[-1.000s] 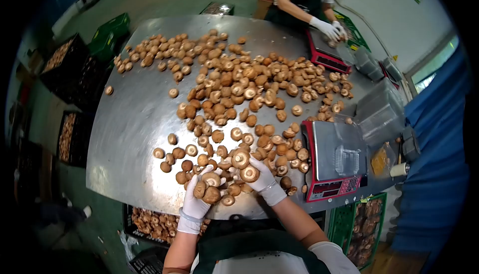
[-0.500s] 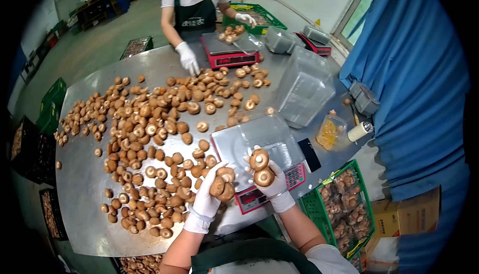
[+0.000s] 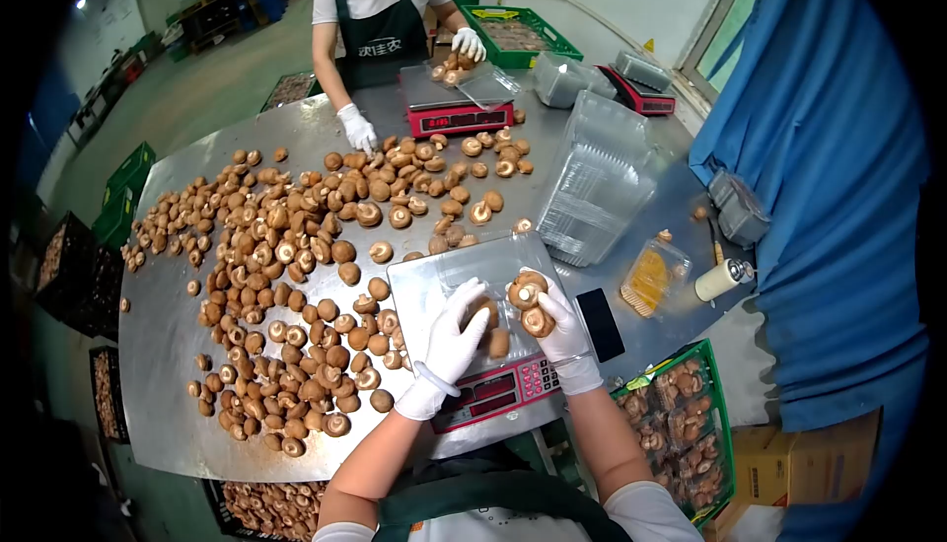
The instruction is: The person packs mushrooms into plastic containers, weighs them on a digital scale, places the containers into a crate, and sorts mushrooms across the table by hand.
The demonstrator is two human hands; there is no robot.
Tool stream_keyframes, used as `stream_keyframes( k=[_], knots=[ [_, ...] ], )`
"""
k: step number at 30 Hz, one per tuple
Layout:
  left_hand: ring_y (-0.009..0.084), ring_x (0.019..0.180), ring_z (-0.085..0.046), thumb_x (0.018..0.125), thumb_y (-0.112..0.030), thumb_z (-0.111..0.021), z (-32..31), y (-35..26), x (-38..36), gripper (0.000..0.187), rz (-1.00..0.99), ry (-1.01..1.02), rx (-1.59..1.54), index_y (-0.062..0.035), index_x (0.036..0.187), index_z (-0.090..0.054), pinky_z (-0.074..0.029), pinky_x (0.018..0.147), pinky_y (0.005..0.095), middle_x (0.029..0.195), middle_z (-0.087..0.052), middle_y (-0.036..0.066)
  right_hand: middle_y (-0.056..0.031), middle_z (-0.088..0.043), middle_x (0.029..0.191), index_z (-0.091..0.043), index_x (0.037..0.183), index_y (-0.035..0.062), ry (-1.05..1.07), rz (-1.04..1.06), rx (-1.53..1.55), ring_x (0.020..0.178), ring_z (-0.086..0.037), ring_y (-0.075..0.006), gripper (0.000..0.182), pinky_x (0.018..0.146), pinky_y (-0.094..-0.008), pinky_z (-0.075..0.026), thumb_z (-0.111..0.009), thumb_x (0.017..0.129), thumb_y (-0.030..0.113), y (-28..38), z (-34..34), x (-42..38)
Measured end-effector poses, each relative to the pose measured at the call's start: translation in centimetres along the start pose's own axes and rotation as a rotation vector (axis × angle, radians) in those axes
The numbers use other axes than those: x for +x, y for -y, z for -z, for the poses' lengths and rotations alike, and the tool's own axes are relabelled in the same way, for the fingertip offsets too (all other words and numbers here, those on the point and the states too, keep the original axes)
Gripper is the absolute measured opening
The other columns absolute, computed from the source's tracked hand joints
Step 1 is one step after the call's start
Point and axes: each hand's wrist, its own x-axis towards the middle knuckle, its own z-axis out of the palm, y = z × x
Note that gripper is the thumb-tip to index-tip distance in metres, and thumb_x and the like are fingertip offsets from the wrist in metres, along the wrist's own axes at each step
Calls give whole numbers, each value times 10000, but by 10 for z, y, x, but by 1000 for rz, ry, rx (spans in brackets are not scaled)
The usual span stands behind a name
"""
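My left hand (image 3: 454, 343), in a white glove, is over the kitchen scale (image 3: 419, 290), its fingers curled around brown mushrooms (image 3: 498, 343). Its palm side is partly hidden. Beside it, my gloved right hand (image 3: 564, 333) grips several mushrooms (image 3: 530, 291), some with pale stems turned up. Clear plastic glints on the scale's plate under the hands, though its outline is hard to make out. The scale's red front carries a display and keypad (image 3: 538, 379). A large spread of loose mushrooms (image 3: 286, 246) lies on the metal table to the left.
Across the table a co-worker's gloved hand (image 3: 359, 132) touches mushrooms near a second red scale (image 3: 459, 120). Stacked clear plastic containers (image 3: 602, 182), a dark phone (image 3: 600, 325) and a white bottle (image 3: 720, 281) are at right. A green crate (image 3: 725, 424) holds packed mushrooms below.
Both my hands have moved forward over the scale with mushrooms, the left one also going right and turning palm down. The co-worker's other hand has come to the mushrooms on the far scale.
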Motion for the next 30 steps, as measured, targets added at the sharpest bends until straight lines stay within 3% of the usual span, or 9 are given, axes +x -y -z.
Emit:
stream_keyframes(
  k=[5,7,9,11,13,17,19,21,30],
  knots=[
    [331,1086,-569,848,-79,-585,2,-7,-12,262,-137,-81,149,0,1095,-621,-426,961,387,1115,-620,186,-131,-591,1175,-565,1202,0,-53,147,-729,1148,-518,-196,344,1026,-324,-355,-532,861,40,11,-18,2],
    [248,983,-597,864,-81,-583,5,-18,-22,246,-58,-103,145,-8,1095,-622,-458,886,333,1071,-627,140,-149,-589,1199,-570,1207,16,18,328,-986,1201,-490,-241,368,1044,-351,-339,-548,840,11,2,3,9],
    [188,935,-604,882,-88,-580,12,-27,-32,278,-34,-114,160,-12,1148,-608,-468,856,296,1104,-630,111,-152,-583,1217,-579,1193,18,43,364,-997,1256,-445,-280,357,1063,-379,-324,-531,840,3,8,-13,1],
    [139,961,-590,908,-107,-568,17,-28,-41,362,223,-26,-139,-18,1257,-543,-463,861,264,1132,-631,81,-155,-534,1294,-574,1186,25,130,247,-621,1314,-381,-282,343,1097,-402,-289,-511,852,-18,-1,-24,-5],
    [150,1175,-490,927,-142,-556,27,-28,-49,591,304,146,-518,-29,1436,-279,-427,949,260,1338,-466,117,-158,-520,1311,-555,1185,30,150,167,-418,1338,-347,-296,349,1109,-415,-264,-540,841,-24,-21,-43,-15],
    [195,1257,-411,886,-70,-603,50,-40,-72,694,175,-5,-693,-47,1456,-208,-385,1017,290,1408,-352,128,-191,-481,1343,-549,1165,53,358,360,-766,1342,-341,-320,401,1103,-421,-266,-599,780,-50,-64,-76,-22],
    [218,1215,-457,824,-92,-675,69,-60,-86,707,185,-170,-544,-35,1420,-300,-385,1014,334,1338,-432,125,-179,-533,1271,-585,1126,48,366,441,-997,1230,-479,-308,369,1029,-389,-383,-625,769,-34,-47,-114,-27],
    [252,1173,-492,764,-109,-721,96,-68,-95,692,-60,-262,162,-28,1367,-394,-396,994,344,1295,-466,146,-164,-562,1211,-605,1095,45,389,390,-967,1130,-539,-290,342,954,-368,-438,-648,761,-16,-54,-131,-32],
    [281,1121,-501,729,-63,-686,173,-70,-132,708,-43,-324,382,-103,1383,-418,-414,957,352,1195,-473,145,-98,-610,870,-598,859,30,357,544,-1095,759,-610,-220,180,659,-298,-490,-693,713,-13,-106,-217,-35]
  ],
)
